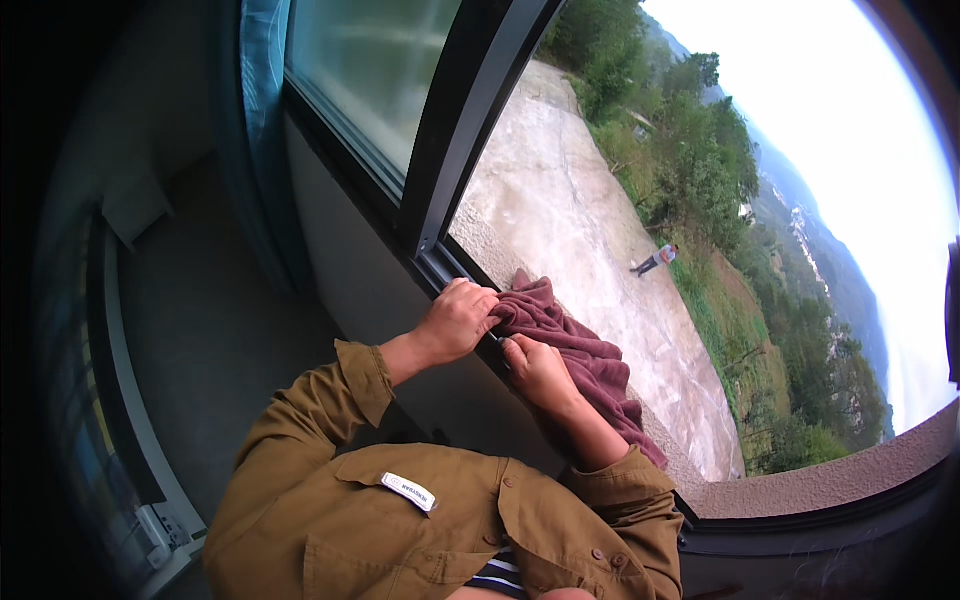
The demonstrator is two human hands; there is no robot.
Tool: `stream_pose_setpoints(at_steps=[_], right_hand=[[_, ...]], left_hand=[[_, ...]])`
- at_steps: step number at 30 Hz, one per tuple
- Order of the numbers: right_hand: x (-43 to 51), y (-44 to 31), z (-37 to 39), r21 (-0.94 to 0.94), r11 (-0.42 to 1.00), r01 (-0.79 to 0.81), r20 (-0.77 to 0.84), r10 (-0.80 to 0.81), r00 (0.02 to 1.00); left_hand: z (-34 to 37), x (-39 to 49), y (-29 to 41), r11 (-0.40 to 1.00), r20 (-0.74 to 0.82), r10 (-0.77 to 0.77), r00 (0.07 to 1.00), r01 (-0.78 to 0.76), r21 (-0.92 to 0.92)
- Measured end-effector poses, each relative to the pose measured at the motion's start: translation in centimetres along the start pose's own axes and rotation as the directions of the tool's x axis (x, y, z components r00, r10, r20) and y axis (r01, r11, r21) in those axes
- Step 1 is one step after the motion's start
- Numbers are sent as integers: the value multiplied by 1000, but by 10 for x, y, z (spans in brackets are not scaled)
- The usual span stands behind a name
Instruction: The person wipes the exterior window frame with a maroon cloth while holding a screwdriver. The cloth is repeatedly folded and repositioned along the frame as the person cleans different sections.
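A maroon cloth (577, 345) lies bunched along the outer side of the window's bottom frame, over the rough outer sill. My left hand (459, 319) grips the cloth's near end at the dark metal window track (442, 268). Close beside it, to the right, my right hand (541, 371) is closed on a fold of the same cloth at the frame's edge. The fingertips of both hands are partly hidden.
A sliding window sash (450, 120) with frosted glass stands at upper left, beside a blue curtain (262, 112). Outside, far below, a person (658, 258) stands on a concrete yard (562, 187) bordered by trees. A rough outer wall edge (825, 480) runs at lower right.
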State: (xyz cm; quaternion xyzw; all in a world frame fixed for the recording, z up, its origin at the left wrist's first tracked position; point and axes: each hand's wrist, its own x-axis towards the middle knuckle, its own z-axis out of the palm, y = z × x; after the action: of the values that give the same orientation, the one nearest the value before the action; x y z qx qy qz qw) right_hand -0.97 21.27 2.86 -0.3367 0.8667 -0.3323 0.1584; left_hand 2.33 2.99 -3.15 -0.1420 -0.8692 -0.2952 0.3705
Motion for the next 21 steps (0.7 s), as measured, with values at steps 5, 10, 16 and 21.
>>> stream_pose_setpoints(at_steps=[5,10,16,21], right_hand=[[6,35,3,363,930,-53,-88,91,992],[-3,41,-15,620,784,7,-197,147,969],[-5,88,-68,497,851,167,-493,119,862],[5,141,-101,210,961,-179,-360,246,900]], left_hand=[[18,50,21,966,2,28,1000,-27,257],[57,90,51,836,52,-9,999,-21,548],[92,155,98,888,21,74,997,-76,454],[196,195,38,981,627,-187,757,113,157]])
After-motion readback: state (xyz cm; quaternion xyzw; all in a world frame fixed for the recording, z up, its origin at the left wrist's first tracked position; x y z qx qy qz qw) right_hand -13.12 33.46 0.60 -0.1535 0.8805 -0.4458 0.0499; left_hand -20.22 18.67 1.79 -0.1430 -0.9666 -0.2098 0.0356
